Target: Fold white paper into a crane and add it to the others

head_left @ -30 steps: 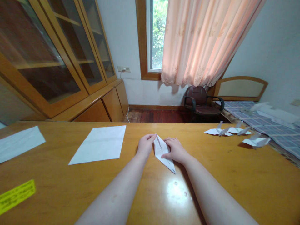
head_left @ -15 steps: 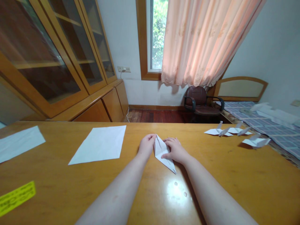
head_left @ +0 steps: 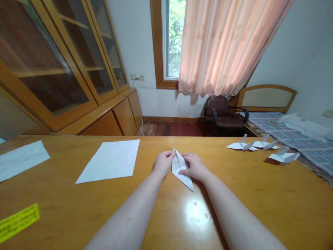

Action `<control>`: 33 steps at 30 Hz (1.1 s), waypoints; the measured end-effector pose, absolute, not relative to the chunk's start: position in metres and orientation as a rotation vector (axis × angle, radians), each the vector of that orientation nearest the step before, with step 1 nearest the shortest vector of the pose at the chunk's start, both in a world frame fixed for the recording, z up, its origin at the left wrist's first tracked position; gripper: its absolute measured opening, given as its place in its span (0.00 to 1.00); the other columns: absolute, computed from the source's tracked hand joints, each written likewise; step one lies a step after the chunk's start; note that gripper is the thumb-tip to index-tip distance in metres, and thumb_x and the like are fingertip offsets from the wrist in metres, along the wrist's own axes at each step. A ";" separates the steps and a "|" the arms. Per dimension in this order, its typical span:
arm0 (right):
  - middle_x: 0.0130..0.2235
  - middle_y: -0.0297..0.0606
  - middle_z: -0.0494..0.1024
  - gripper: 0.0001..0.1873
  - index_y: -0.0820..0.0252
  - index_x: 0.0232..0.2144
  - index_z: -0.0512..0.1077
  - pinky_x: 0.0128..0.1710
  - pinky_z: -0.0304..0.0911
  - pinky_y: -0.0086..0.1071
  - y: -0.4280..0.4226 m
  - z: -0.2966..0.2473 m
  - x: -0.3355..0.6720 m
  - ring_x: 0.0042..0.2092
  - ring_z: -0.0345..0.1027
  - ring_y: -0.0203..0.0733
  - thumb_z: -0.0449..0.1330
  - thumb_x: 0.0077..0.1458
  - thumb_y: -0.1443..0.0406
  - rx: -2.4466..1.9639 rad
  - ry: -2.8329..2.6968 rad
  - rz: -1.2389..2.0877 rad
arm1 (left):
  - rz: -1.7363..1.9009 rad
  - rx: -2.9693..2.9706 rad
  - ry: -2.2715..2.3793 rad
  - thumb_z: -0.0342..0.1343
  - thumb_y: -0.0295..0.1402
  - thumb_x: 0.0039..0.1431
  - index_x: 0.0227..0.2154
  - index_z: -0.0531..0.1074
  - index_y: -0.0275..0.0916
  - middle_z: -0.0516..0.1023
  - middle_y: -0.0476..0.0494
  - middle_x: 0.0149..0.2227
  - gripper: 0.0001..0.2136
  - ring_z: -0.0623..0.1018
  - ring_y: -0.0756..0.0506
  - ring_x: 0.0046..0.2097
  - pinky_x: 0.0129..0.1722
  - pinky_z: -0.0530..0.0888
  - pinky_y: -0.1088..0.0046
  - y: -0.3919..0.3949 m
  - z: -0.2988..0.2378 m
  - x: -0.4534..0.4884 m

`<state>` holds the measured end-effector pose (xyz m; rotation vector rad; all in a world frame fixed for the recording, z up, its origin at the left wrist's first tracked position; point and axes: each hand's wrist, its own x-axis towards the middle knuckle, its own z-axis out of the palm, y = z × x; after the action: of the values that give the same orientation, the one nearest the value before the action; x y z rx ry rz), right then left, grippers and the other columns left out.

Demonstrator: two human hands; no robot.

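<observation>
A white folded paper (head_left: 181, 172), a narrow kite shape with a crease down its middle, lies on the wooden table between my hands. My left hand (head_left: 163, 163) pinches its upper left edge near the far tip, fingers closed. Across its right side rests my right hand (head_left: 194, 167), with the thumb on the paper's face and the fingers along the far right edge. The near point of the paper sticks out toward me, uncovered.
Flat white sheets lie to the left, one nearer (head_left: 111, 159) and one at the edge (head_left: 20, 159). Several folded paper cranes (head_left: 283, 158) stand at the right. A yellow label (head_left: 19, 222) is at lower left on the table (head_left: 104, 208). Beyond are a chair (head_left: 221, 111) and a bed.
The left fingers have shifted slightly right along the paper's upper edge. The paper's far tip now looks narrower, its left flap folded closer in. The right hand has barely moved.
</observation>
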<state>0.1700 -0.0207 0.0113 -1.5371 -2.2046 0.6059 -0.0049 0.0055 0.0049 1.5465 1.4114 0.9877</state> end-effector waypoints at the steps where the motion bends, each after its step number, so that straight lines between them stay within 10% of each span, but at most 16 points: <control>1: 0.52 0.42 0.70 0.33 0.54 0.45 0.71 0.59 0.35 0.51 -0.020 0.011 0.170 0.56 0.56 0.52 0.70 0.34 0.54 -1.534 -2.202 0.609 | 0.979 1.562 1.417 0.50 0.39 0.55 0.28 0.77 0.36 0.80 0.45 0.30 0.14 0.76 0.45 0.33 0.32 0.68 0.74 0.005 0.005 -0.005; 33: 0.39 0.37 0.75 0.21 0.58 0.37 0.72 0.43 0.56 0.34 -0.015 0.003 0.170 0.43 0.64 0.45 0.70 0.38 0.61 -1.552 -2.033 0.562 | 0.709 1.839 1.515 0.51 0.34 0.56 0.30 0.78 0.37 0.79 0.44 0.30 0.11 0.75 0.47 0.32 0.29 0.63 0.75 0.001 0.011 -0.003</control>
<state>0.1704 -0.0154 0.0033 -1.5517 -2.0328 0.5617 -0.0028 0.0008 0.0112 1.8386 1.5152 0.7086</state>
